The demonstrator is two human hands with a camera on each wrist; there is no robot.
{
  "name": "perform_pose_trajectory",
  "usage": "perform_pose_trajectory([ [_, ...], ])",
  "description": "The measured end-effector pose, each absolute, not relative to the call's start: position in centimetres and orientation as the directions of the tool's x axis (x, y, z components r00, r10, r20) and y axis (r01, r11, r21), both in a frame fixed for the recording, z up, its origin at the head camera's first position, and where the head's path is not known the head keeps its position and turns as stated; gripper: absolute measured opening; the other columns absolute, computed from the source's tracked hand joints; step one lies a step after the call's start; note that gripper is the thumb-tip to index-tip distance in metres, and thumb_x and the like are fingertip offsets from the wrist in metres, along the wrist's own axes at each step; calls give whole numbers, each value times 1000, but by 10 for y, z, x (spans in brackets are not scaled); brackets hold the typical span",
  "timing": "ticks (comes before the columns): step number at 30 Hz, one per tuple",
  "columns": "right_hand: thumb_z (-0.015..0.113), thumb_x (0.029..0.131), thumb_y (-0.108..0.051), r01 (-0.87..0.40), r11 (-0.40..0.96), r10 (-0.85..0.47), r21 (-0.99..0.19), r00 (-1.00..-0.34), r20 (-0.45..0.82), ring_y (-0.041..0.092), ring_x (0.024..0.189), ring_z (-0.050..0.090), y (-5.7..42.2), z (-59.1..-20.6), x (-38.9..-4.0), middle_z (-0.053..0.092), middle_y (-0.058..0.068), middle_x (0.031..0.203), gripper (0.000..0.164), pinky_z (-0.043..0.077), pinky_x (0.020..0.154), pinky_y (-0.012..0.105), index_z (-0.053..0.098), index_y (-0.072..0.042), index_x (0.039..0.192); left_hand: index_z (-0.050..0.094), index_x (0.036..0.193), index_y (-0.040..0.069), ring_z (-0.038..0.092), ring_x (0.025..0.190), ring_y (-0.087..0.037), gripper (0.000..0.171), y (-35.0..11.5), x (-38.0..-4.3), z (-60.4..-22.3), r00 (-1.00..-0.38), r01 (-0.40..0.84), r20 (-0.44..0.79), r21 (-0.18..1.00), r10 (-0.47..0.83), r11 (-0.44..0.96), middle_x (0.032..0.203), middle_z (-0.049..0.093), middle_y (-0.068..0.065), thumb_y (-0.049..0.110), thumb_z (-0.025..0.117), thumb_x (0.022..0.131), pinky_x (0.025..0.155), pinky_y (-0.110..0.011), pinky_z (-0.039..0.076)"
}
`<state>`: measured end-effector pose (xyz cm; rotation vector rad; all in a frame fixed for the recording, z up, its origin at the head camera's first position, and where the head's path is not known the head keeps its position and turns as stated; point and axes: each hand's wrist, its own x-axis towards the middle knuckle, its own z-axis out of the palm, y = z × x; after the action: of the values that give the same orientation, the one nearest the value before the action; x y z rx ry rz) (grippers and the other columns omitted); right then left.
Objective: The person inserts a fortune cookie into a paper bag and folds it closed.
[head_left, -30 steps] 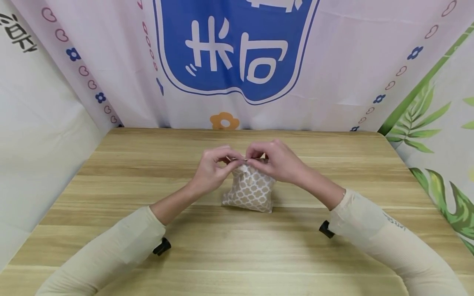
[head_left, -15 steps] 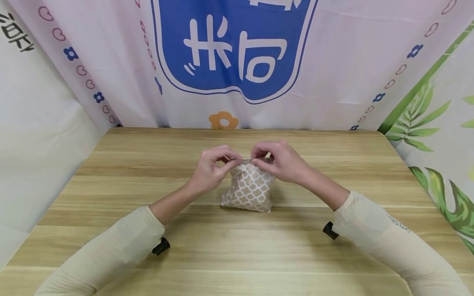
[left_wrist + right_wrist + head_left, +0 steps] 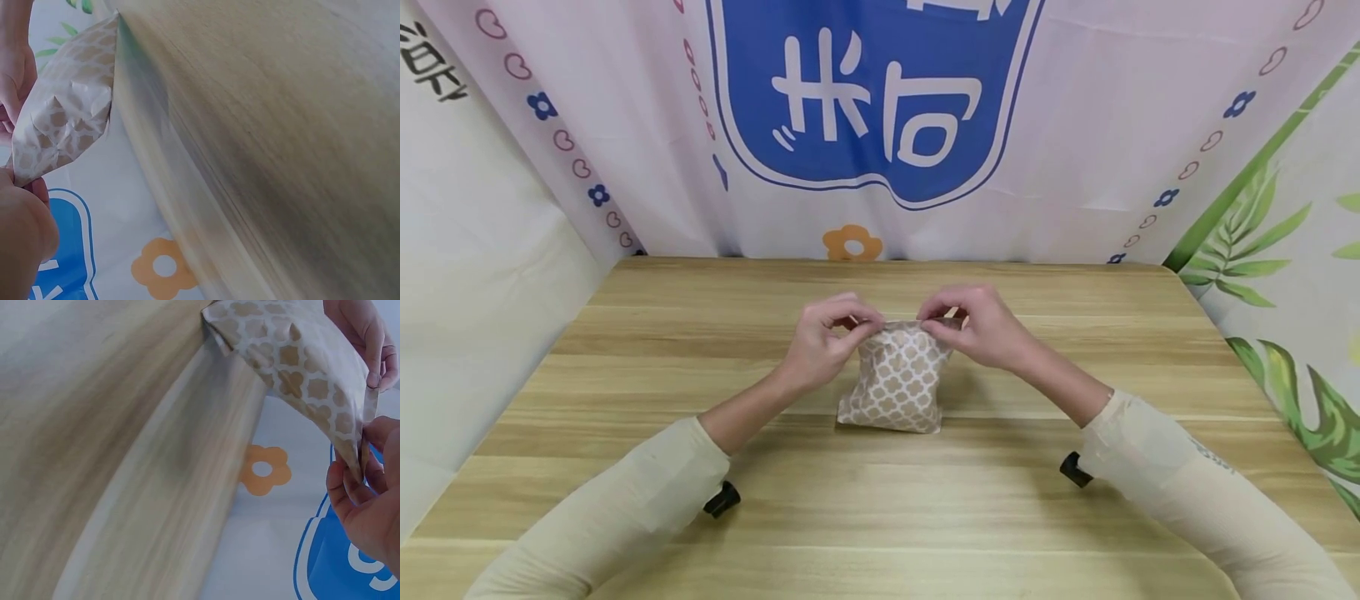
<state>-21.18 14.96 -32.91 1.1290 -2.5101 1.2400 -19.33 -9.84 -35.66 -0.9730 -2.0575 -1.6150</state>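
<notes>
A small beige pouch [image 3: 898,379] with a white lattice pattern stands on the wooden table, its lower edge resting on the surface. My left hand [image 3: 829,340] pinches the left end of its top edge between thumb and fingers. At the right end of that edge, my right hand [image 3: 981,325] pinches the fabric the same way. The top edge runs fairly straight between the two hands. In the right wrist view the pouch [image 3: 294,359] looks plump, and a narrow strip of its rim shows between the fingers. Its contents are hidden.
The wooden table [image 3: 880,517] reaches back to a hanging cloth [image 3: 1075,167] with a blue emblem and an orange flower. A white cloth hangs at the left, a leaf-patterned one at the right. Black wrist devices [image 3: 722,498] sit under both sleeves.
Both hands have moved apart along the pouch's top edge, the right one to the right and the left slightly left. The opening edge is now stretched wider, and the pouch has shifted slightly left.
</notes>
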Motion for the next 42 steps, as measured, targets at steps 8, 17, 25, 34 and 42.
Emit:
perform_pose_trajectory([
  [8, 65, 87, 16, -694, 365, -548, -620, -699, 460, 22, 80, 71, 152, -334, -214, 78, 12, 94, 23, 59, 65, 27, 79, 0, 95, 76, 88, -6, 66, 75, -13, 13, -100, -195, -358, -712, 690, 638, 714, 294, 121, 86, 74, -14, -18, 71, 86, 66, -22, 57],
  [17, 70, 91, 8, -627, 386, -498, -677, -759, 419, 20, 83, 69, 157, -337, -214, 77, 9, 93, 14, 57, 66, 25, 79, -2, 96, 75, 88, -8, 65, 75, -10, 12, -102, -195, -358, -699, 705, 664, 703, 268, 97, 86, 73, -19, -20, 71, 85, 64, -20, 56],
  [25, 67, 91, 9, -569, 374, -462, -733, -799, 384, 18, 76, 66, 166, -340, -215, 75, 11, 89, 13, 56, 61, 21, 78, 1, 95, 74, 89, -9, 64, 74, -8, 12, -108, -196, -357, -713, 691, 654, 716, 251, 96, 87, 73, -22, -20, 71, 84, 64, -19, 55],
  [34, 65, 90, 10, -597, 373, -458, -710, -784, 419, 15, 74, 65, 165, -340, -217, 76, 11, 90, 18, 56, 61, 21, 78, 1, 95, 75, 89, -8, 64, 72, -9, 10, -111, -196, -356, -742, 663, 623, 736, 248, 136, 87, 74, -21, -17, 73, 85, 63, -18, 55],
  [42, 63, 90, 10, -644, 382, -444, -663, -757, 479, 17, 74, 65, 162, -338, -218, 76, 10, 93, 19, 57, 64, 22, 78, 0, 94, 74, 89, -8, 65, 71, -11, 7, -113, -197, -351, -787, 612, 560, 765, 260, 203, 87, 75, -20, -14, 75, 86, 65, -20, 57],
])
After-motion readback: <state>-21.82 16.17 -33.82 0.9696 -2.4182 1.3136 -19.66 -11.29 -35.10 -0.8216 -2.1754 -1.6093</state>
